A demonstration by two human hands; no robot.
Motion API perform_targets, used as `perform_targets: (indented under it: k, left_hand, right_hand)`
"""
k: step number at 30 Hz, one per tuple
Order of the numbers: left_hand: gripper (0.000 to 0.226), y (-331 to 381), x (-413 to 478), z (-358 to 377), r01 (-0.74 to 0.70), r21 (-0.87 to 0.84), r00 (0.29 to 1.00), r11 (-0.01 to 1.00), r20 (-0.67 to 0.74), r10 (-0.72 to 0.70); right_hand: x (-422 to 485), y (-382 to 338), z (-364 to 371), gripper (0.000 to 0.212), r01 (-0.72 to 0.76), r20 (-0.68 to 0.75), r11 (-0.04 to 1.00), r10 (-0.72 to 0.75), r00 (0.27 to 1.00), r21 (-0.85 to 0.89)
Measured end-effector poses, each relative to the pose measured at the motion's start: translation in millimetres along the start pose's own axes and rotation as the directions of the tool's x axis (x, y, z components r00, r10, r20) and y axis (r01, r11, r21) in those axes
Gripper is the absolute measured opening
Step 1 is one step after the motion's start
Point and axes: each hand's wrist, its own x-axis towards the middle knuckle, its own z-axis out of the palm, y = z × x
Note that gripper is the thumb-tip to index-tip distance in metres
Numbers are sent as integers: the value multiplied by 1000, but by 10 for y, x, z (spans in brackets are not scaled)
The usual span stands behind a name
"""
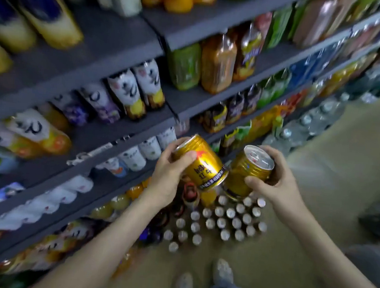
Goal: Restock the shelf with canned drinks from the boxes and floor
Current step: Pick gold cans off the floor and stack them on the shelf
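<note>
Canned drinks, two of them, are being held up in front of the shelf [125, 136], above the floor [296, 226]. Both are shining gold with ribbed walls.

The left can [205, 166] is lying tilted in the left hand [167, 178], its base rim pointing down and to the right. The fingers [180, 143] are curling round its upper end and the thumb is pressing across its side. Red Chinese characters are showing on the gold, with a red patch above them, and a dark band of small white print is running round the base. Blur is making all of it too smeared to read surely.

The right can [247, 174] is sitting in the right hand [275, 176], its silver top and pull tab facing the camera. The fingers are wrapping its far side and the thumb is lying on the near wall. A small blue mark under its rim is unreadable.

The two cans are meeting base to side, touching or just apart; I cannot tell which.

Below them, small bottles [223, 222] with silver caps are standing packed on the floor beside the shelf. White-labelled bottles [132, 88] bearing black brush characters are lining its middle rows.
</note>
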Motion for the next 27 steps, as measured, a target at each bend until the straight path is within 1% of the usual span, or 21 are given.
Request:
perform_targets:
  k: [3, 5, 6, 8, 10, 11, 14, 16, 17, 18, 20, 22, 23, 25, 26, 27]
  left_hand:
    - [53, 613, -1, 207, -47, -120, 997, 992, -72, 38]
    - [58, 992, -38, 356, -74, -173, 993, 982, -109, 55]
    - [58, 1162, -57, 432, -91, -193, 990, 977, -120, 68]
    - [54, 1466, -106, 596, -130, -203, 987, 970, -122, 107]
    - [51, 1707, -149, 731, -185, -195, 981, 963, -97, 169]
    - [49, 1812, -168, 784, -217, -198, 975, 956, -97, 201]
    - [49, 2054, -211, 913, -308, -170, 946, 936, -159, 283]
    - [40, 2167, -214, 957, -356, -182, 926, 917, -204, 319]
    - [36, 2225, -213, 974, -369, -194, 920, 909, -214, 328]
    - [36, 2285, -207, 978, -380, -194, 916, 904, -217, 338]
    - [49, 2442, -203, 978, -408, -150, 900, 901, -233, 369]
    - [61, 2661, -199, 952, -467, -88, 862, 880, -269, 430]
    - [64, 2791, -200, 933, -500, -53, 839, 865, -279, 468]
    - [68, 3068, -203, 902, -546, 40, 797, 837, -282, 533]
    - [67, 3213, -201, 885, -565, 90, 776, 820, -278, 566]
    - [64, 3358, -199, 866, -587, 131, 752, 799, -277, 598]
  right_hand:
    - [228, -505, 36, 74, 33, 17, 978, -37, 999, 204]
    - [412, -800, 77, 79, 52, 30, 935, -67, 997, 352]
    - [507, -951, 95, 77, 43, 50, 903, -71, 996, 428]
    - [651, -1270, 123, 57, 4, 120, 856, -77, 990, 516]
    - [770, -1553, 130, 42, -23, 212, 851, -104, 972, 525]
    - [831, -1667, 124, 41, -32, 243, 849, -115, 963, 527]
    - [952, -1955, 123, 48, -56, 301, 837, -132, 944, 544]
    - [1016, -2109, 128, 44, -27, 350, 859, -180, 919, 512]
    - [1050, -2186, 138, 47, 5, 383, 871, -221, 897, 491]
    - [1075, -2281, 149, 56, 37, 415, 883, -257, 873, 469]
    - [1141, -2484, 168, 78, 95, 460, 895, -313, 831, 437]
    - [1213, -2729, 201, 85, 173, 471, 900, -364, 803, 400]
    - [1261, -2860, 228, 83, 213, 467, 895, -393, 792, 392]
    - [1339, -3147, 298, 71, 257, 444, 865, -451, 774, 430]
    - [1371, -3302, 341, 68, 272, 430, 842, -485, 762, 466]
    - [1417, -3449, 388, 70, 295, 414, 817, -521, 747, 496]
